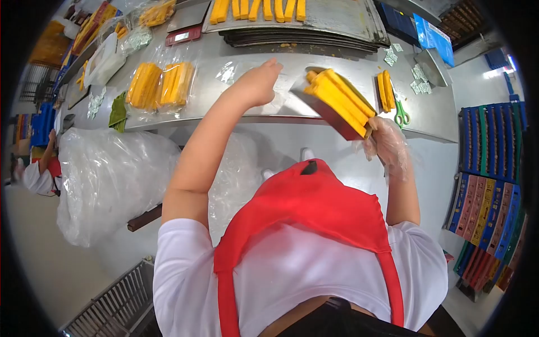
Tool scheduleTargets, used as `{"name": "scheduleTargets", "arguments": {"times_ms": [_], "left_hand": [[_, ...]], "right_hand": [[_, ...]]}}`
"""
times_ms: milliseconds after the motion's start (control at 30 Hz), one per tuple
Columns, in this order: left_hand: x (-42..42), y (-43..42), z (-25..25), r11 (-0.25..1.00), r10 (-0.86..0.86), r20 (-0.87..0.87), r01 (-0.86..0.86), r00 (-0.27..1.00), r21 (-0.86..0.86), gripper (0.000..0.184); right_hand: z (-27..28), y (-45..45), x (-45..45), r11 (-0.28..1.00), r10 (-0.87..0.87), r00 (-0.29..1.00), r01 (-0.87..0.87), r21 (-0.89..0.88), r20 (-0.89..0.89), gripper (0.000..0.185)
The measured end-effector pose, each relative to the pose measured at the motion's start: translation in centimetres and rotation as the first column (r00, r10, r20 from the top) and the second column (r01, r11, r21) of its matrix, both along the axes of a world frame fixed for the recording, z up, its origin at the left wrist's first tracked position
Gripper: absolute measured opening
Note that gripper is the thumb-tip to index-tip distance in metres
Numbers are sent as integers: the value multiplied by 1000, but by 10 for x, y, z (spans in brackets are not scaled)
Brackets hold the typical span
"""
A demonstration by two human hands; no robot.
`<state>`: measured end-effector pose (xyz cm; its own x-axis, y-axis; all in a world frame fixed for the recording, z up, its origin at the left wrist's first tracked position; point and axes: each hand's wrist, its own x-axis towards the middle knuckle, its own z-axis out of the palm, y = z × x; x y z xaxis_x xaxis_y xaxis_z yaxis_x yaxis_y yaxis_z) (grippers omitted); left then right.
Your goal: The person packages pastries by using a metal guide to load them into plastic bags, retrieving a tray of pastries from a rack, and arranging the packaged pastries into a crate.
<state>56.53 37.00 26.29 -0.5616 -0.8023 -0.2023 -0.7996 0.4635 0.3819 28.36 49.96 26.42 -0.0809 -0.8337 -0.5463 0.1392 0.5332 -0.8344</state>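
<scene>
My bare left hand [261, 84] is closed over the steel table, fingers pinched together, with clear film of a plastic bag [277, 102] faintly visible at them. In a thin plastic glove, my right hand [388, 140] grips the near end of a tilted metal scoop [331, 117] above the table's front edge. Several long yellow sticks [342, 101] lie lengthwise in this scoop, slightly blurred. Two clear bags packed with yellow sticks [161, 85] rest left of my left hand. Small clear-and-white packets [227, 73] lie between those bags and that hand.
Stacked baking trays [337, 28] at the back carry more yellow sticks [258, 10]. Loose sticks [386, 91] and green-handled scissors [401, 115] lie at right. A red scale [183, 36] stands back left. Large plastic sacking [112, 180] hangs below the table. Another person [42, 174] is far left.
</scene>
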Motion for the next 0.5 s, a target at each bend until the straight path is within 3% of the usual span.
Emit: {"name": "scheduleTargets", "arguments": {"times_ms": [67,100,167,200,300,367,400,433,467,500], "left_hand": [[-13,-2,10,1000,6,45,-7,999,29,61],[-20,-2,13,998,8,82,-12,997,54,62],[-28,-1,9,999,-38,103,37,994,11,61],[-32,0,8,995,-83,120,88,989,-35,61],[-64,14,7,998,-42,121,35,992,53,58],[-91,36,9,993,-108,-3,107,994,-52,51],[-110,42,-5,998,-57,-73,60,996,28,48],[-125,46,-21,994,-4,-141,19,990,109,45],[-134,51,-25,994,8,-137,7,990,110,45],[-142,56,-28,1000,13,-107,-11,994,18,45]], "right_hand": [[6,-1,-9,980,196,980,-197,20,43,28],[-1,-4,-14,979,199,979,-200,22,49,28],[-9,-14,-12,906,412,888,-423,-11,-202,31],[6,-16,-8,926,374,911,-356,126,-174,32],[19,-20,6,954,299,937,-295,51,-178,31],[1,-34,3,943,333,933,-324,83,-140,31],[-24,-51,-4,705,518,605,-702,-99,-605,30],[-37,-62,-8,302,339,141,-953,-35,-930,33],[-35,-56,2,687,403,789,-596,-416,-463,29],[-45,-63,6,730,375,893,-451,-514,-251,29]]}}
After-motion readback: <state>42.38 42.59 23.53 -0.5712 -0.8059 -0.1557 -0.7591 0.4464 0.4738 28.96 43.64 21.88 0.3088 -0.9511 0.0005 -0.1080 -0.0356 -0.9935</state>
